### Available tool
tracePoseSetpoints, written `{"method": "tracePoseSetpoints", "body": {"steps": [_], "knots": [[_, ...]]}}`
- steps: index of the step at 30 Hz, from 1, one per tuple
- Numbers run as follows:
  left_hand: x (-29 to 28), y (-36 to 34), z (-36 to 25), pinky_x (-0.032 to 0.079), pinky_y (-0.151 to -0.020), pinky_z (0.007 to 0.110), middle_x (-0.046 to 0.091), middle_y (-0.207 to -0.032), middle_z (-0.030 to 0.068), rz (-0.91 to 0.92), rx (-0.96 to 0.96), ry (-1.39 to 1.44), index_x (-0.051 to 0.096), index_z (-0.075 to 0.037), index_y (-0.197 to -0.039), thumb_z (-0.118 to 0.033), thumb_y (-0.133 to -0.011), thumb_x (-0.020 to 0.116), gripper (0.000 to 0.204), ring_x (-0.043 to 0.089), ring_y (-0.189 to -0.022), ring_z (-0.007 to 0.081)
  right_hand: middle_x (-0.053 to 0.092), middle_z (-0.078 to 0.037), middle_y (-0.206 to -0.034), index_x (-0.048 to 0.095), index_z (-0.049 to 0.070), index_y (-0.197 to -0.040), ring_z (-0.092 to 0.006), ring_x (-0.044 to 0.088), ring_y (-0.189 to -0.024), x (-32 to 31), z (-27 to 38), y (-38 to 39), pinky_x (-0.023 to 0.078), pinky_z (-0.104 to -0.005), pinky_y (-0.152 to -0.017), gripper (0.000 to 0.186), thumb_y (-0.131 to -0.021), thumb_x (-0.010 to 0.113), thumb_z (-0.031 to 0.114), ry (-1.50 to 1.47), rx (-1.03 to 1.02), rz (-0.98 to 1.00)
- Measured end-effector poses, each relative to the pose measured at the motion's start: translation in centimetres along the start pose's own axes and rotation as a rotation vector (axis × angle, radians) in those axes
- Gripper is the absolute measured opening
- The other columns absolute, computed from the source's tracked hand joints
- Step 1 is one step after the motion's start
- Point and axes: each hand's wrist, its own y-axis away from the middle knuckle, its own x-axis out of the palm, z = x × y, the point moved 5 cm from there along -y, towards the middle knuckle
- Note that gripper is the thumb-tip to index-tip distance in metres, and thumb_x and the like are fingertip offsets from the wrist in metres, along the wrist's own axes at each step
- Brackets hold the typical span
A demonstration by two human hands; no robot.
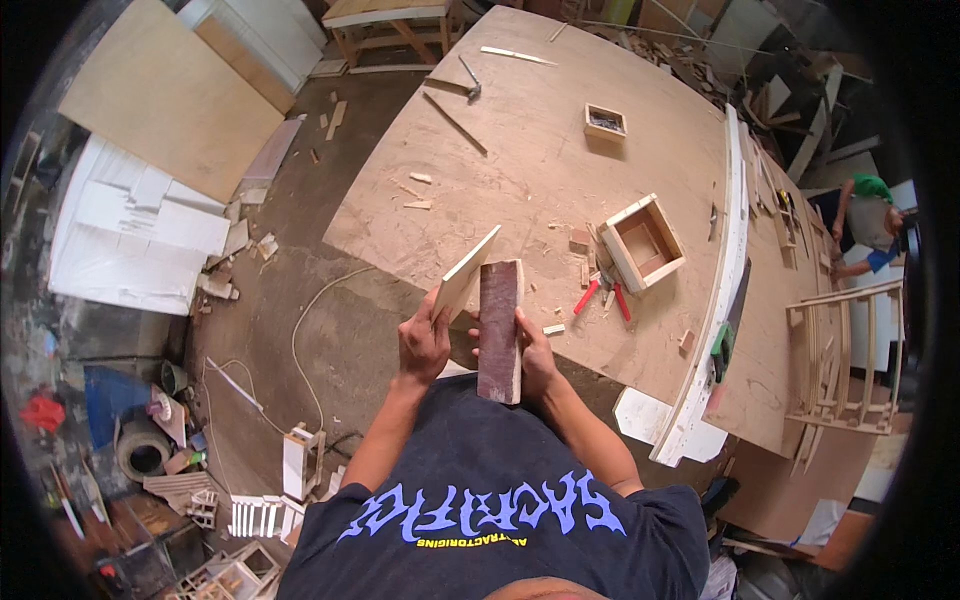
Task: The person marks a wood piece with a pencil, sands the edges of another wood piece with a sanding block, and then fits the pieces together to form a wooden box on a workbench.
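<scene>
My left hand (424,345) grips a small thin wooden board (467,272), tilted with its pale edge turned up. In my right hand (536,352) is a sanding block (499,330), a wooden block faced with dark reddish-brown sandpaper. The two pieces stand side by side in front of my chest, over the table's near edge, close at their upper ends. Beyond my right hand, an open square wooden box (644,243) sits on the plywood table (520,130). Red-handled pliers (606,296) lie beside it, near small wood offcuts (579,240).
A small box of dark fasteners (605,122) and a hammer (471,80) lie farther back. A long white beam (722,280) borders the table's right side. Another person (868,228) works at far right near a wooden frame (846,350). A cable (305,345) crosses the floor at left.
</scene>
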Motion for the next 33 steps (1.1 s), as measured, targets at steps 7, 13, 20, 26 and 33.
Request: {"method": "tracePoseSetpoints", "body": {"steps": [7, 13, 20, 26, 33], "knots": [[-0.8, 1.5, -1.1, 0.06, -0.078, 0.043, 0.075, -0.112, 0.0228, -0.024, 0.062, -0.028, 0.07, -0.007, -0.134, -0.011, -0.103, 0.066, 0.032, 0.075, -0.099, 0.0404, 0.054, -0.014, -0.154, 0.05, 0.008, -0.158, -0.0271, 0.058, -0.136, 0.0, 6.7, -0.3, 0.049, -0.0387, -0.111, 0.061, -0.105, 0.066, 0.033, 0.855, -0.66, -0.02], [-2.1, 2.8, -0.1, 0.059, -0.074, 0.045, 0.075, -0.1, 0.0263, -0.037, -0.093, -0.069, 0.07, -0.004, -0.128, -0.014, -0.104, 0.066, 0.027, 0.075, -0.093, 0.0438, 0.046, -0.02, -0.163, 0.058, 0.012, -0.153, -0.0386, 0.052, -0.145, 3.0, 7.7, -2.9, 0.043, -0.0442, -0.117, 0.063, -0.096, 0.075, 0.033, 1.38, -0.668, 0.188], [-4.3, 3.8, 2.7, 0.057, -0.071, 0.045, 0.075, -0.093, 0.0263, -0.177, -0.248, -0.101, 0.072, 0.001, -0.118, -0.022, -0.105, 0.066, 0.027, 0.076, -0.085, 0.0421, 0.043, -0.024, -0.162, 0.059, 0.02, -0.153, -0.0458, 0.053, -0.14, 7.0, 3.0, -3.4, 0.049, -0.0478, -0.113, 0.065, -0.093, 0.079, 0.035, 1.308, -0.733, 0.285], [-5.7, 2.1, 5.0, 0.056, -0.079, 0.047, 0.075, -0.093, 0.0266, -0.192, -0.494, -0.125, 0.072, 0.003, -0.11, -0.026, -0.1, 0.068, 0.031, 0.075, -0.089, 0.0407, 0.043, -0.024, -0.162, 0.06, 0.017, -0.151, -0.0462, 0.05, -0.142, 4.6, -1.1, -11.5, 0.048, -0.0484, -0.111, 0.065, -0.092, 0.079, 0.036, 1.283, -0.693, -0.041], [-9.9, -1.3, 9.2, 0.055, -0.081, 0.053, 0.072, -0.097, 0.0313, -0.181, -0.501, -0.009, 0.069, 0.005, -0.111, -0.02, -0.099, 0.066, 0.028, 0.071, -0.093, 0.0506, 0.052, -0.028, -0.153, 0.061, 0.014, -0.149, -0.0454, 0.059, -0.131, 14.9, -3.5, -12.5, 0.047, -0.0464, -0.111, 0.062, -0.095, 0.075, 0.04, 1.489, -0.909, 0.045]]}}
